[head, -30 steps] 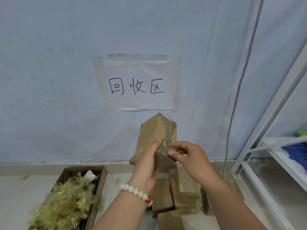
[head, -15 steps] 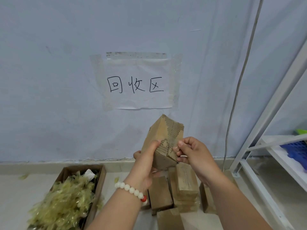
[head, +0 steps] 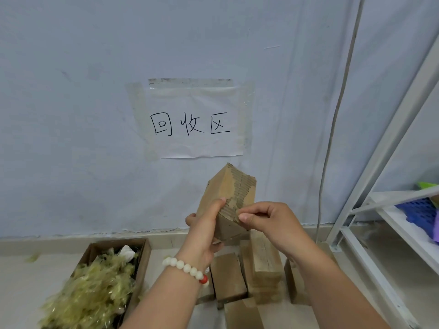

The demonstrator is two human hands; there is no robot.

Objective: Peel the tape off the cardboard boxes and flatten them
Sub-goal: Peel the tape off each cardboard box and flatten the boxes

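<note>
Cardboard box (head: 215, 193) stands nearly upright in our left hand (head: 204, 233), whose fingers wrap it; our right hand (head: 270, 222) pinches its ripped, corrugated edge between thumb and forefinger.

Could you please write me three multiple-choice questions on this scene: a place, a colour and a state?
1. Where does the carton of crumpled tape stand?
A. on a chair
B. on the floor, at the left
C. on a table

2. What colour is the odd bead on the bracelet?
A. red
B. green
C. black

3. How is the raised box held?
A. flat under both palms
B. by nobody
C. left hand grips it, right hand pinches its edge

Answers: 1 B, it sits at lower left; 2 A, one red bead among white ones; 3 C, fingers curl on it.
</note>
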